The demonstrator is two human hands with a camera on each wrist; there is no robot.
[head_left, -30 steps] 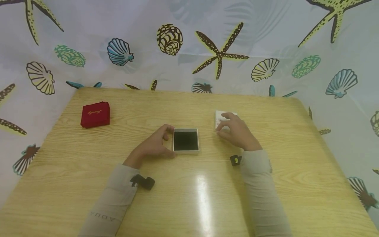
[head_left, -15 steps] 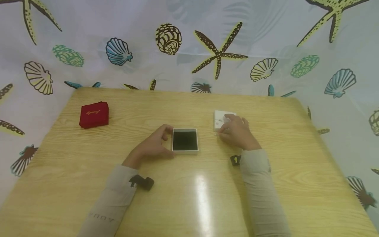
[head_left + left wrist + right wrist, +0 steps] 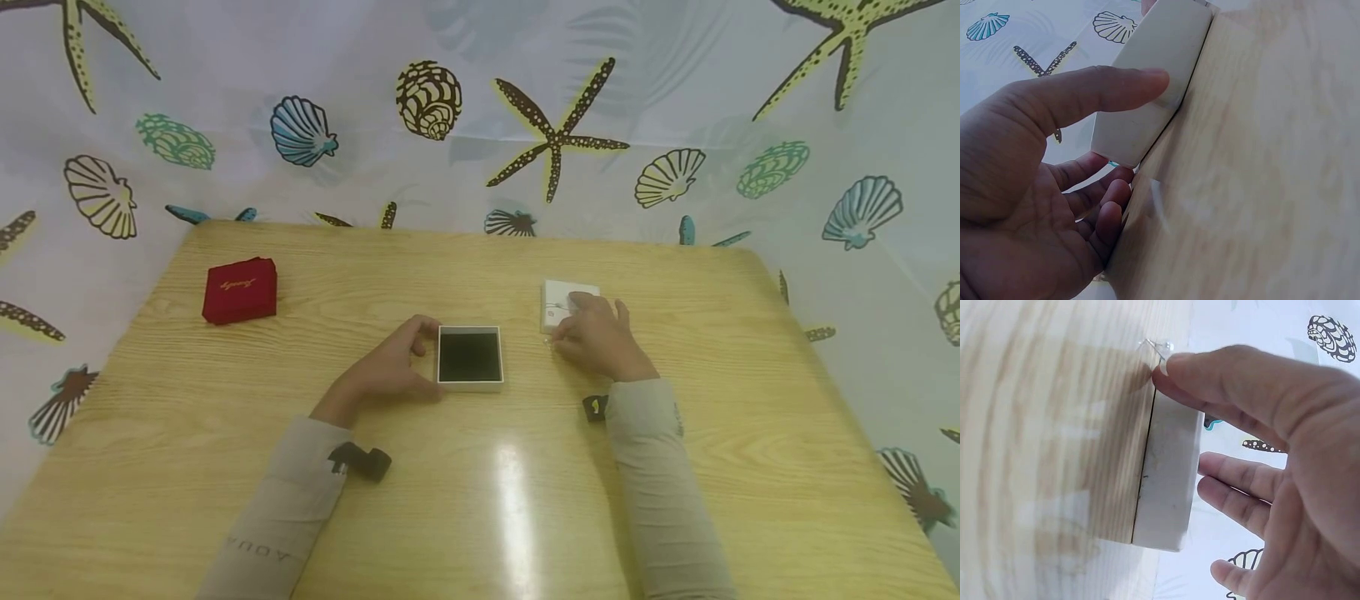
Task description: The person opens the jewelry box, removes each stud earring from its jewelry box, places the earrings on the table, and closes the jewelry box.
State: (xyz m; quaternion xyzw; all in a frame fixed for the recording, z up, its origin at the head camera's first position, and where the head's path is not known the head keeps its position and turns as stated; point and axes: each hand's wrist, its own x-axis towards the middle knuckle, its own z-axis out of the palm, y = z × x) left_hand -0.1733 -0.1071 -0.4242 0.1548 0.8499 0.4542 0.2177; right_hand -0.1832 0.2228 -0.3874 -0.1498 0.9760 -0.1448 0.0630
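My left hand [image 3: 390,367] spans the left side of a small white open box [image 3: 469,387] with a black pad [image 3: 470,357] inside. In the left wrist view the thumb lies along the box's white side wall [image 3: 1147,112], and the fingers bend behind it. To the right sits a flat white lid [image 3: 557,294] with a thin printed design. At its near left corner my right hand [image 3: 600,337] pinches a tiny shiny silvery jewelry piece [image 3: 1159,346] between thumb and index finger. The remaining fingers are spread apart beside the lid.
A dark red jewelry box [image 3: 240,290] with gold lettering lies at the back left of the wooden table [image 3: 360,275]. Behind the table hangs a white curtain [image 3: 360,183] printed with shells and starfish.
My right hand's thumb and index finger have come together on the tiny piece by the lid's near corner, baring more of the lid. The left hand and open box have stayed put.
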